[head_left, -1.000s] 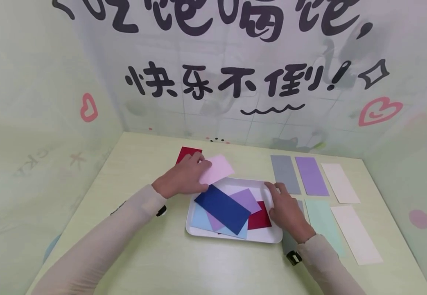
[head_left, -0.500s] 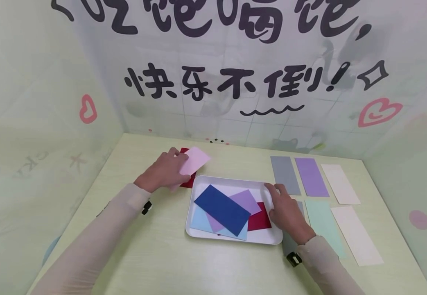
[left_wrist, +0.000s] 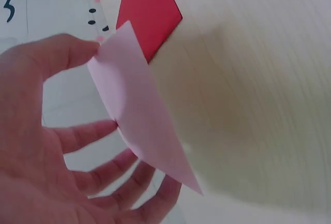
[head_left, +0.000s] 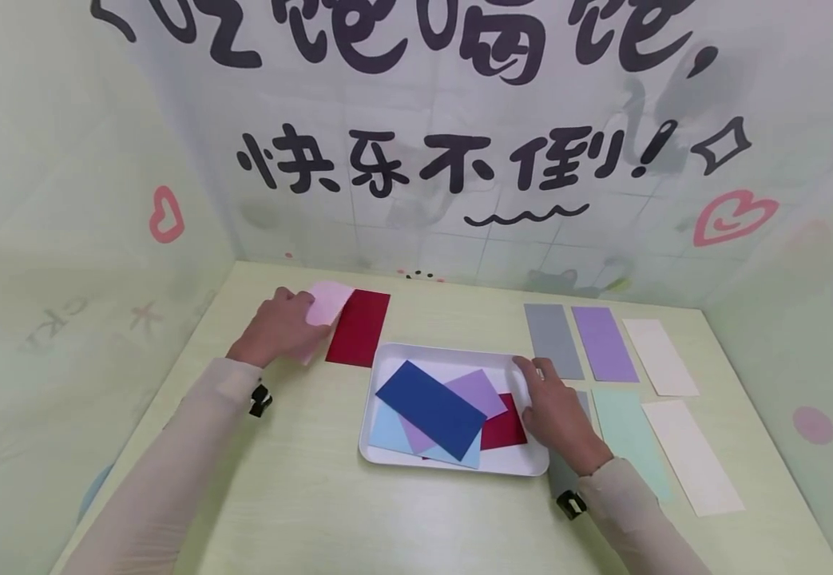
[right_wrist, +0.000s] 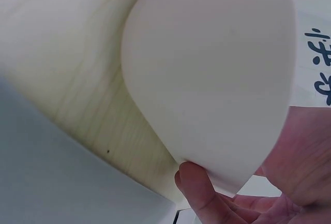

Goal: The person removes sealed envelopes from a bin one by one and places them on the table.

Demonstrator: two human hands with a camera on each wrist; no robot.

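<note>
At the left of the table, my left hand (head_left: 271, 329) pinches a pink paper card (head_left: 331, 300) by its edges. In the left wrist view the thumb and fingertips hold the slightly bent pink card (left_wrist: 134, 102) at an angle over the table. Just right of it lies a red card (head_left: 360, 329). My right hand (head_left: 563, 419) grips the right rim of a white tray (head_left: 517, 461); close up, fingertips curl at the tray's wall (right_wrist: 217, 69). Inside the tray, a dark blue card (head_left: 430, 409) overlaps purple, light blue and red cards.
Right of the tray, cards lie in two rows: grey (head_left: 554, 339), purple (head_left: 604, 343) and pale pink (head_left: 660, 357) behind, mint green (head_left: 632, 443) and pale pink (head_left: 692, 457) nearer. Another grey card is partly under my right arm. Printed curtains enclose the table.
My left hand has carried the pink card leftward from over the tray, past the red card, which is now uncovered. The right hand has stayed at the tray.
</note>
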